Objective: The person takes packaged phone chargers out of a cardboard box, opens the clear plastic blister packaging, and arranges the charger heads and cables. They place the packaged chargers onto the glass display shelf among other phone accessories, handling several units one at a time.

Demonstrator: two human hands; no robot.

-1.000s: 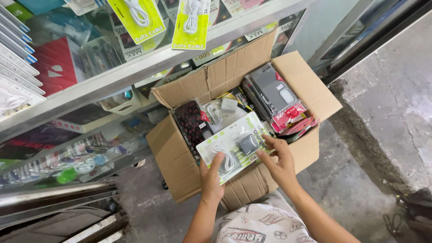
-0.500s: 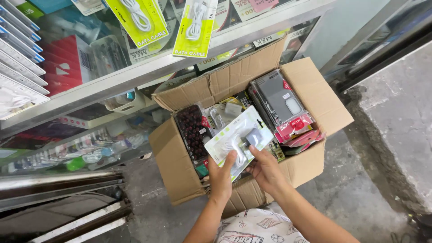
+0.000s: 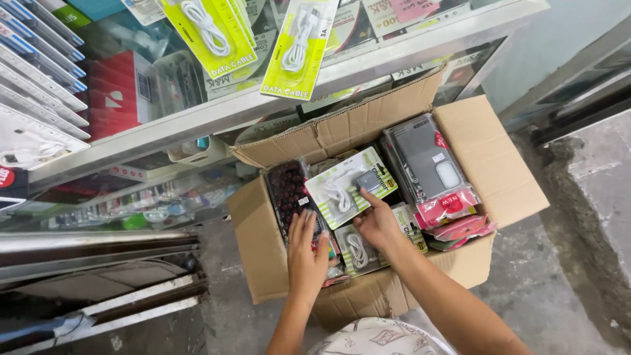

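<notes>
An open cardboard box (image 3: 505, 172) stands on the floor, packed with phone accessories. My right hand (image 3: 377, 223) grips a white-and-green charger blister pack (image 3: 348, 186) and holds it tilted over the box's middle. My left hand (image 3: 307, 250) rests flat on the packs at the box's front left, beside a dark red-dotted phone case pack (image 3: 288, 190). Another cable pack (image 3: 358, 250) lies under my hands. Grey phone cases (image 3: 427, 161) stand at the right side of the box, above pink packets (image 3: 453, 209).
A glass display counter with a metal edge (image 3: 197, 118) runs behind the box, with yellow-green cable packs (image 3: 210, 33) hanging above it. Metal rails (image 3: 98, 250) lie at the left. Concrete floor (image 3: 559, 289) spreads to the right, with a step (image 3: 591, 171).
My right hand has lifted the charger pack higher and further into the box's middle. My left hand has slid forward onto the packs at the front left. The camera has come closer.
</notes>
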